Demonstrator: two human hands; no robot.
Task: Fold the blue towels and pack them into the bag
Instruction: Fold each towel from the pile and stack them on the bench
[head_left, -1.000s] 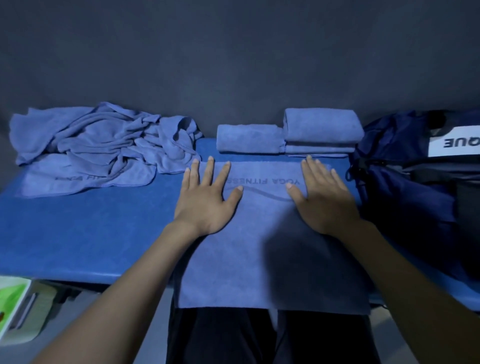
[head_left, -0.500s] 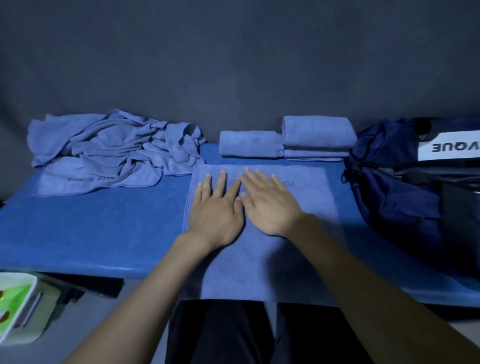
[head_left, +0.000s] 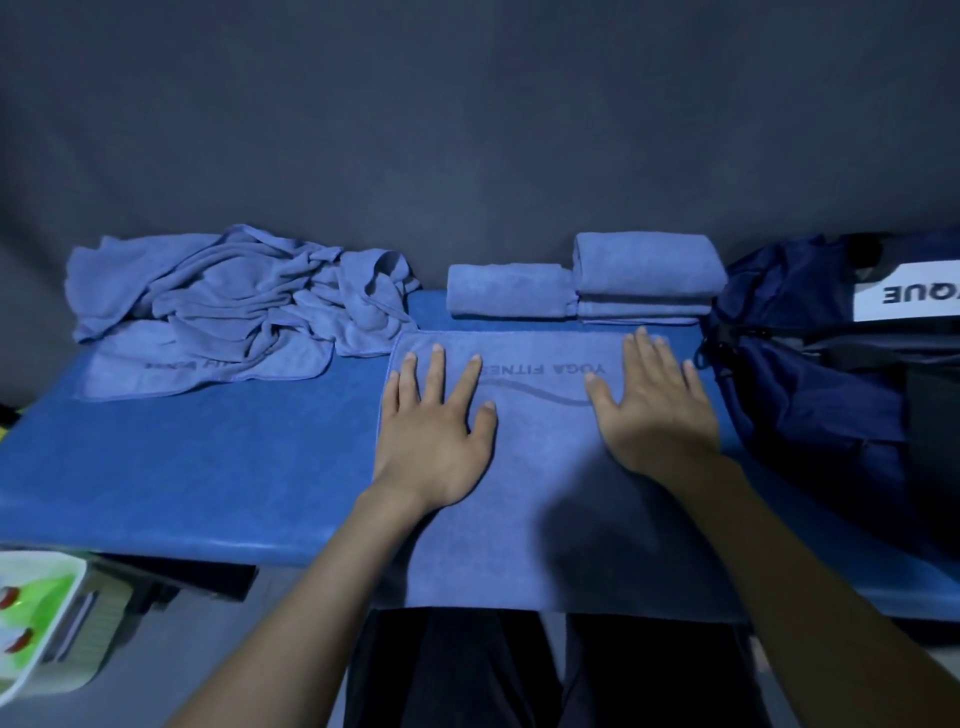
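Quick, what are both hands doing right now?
Left hand: open, flat on the spread towel.
Right hand: open, flat on the same towel.

The scene is dim, with a cold blue cast over everything. Light seems to come from above and behind the viewer, since the right hand (head_left: 657, 410) throws a soft dark shadow on the towel (head_left: 545, 499) toward 7 o'clock. The backdrop (head_left: 467, 130) fades to murky grey toward 12 o'clock. The white label on the bag (head_left: 810, 395) at 3 o'clock is the brightest patch. The table (head_left: 182, 467) edge bows from wide-angle distortion, and the forearms at 6 o'clock look soft and smeared.
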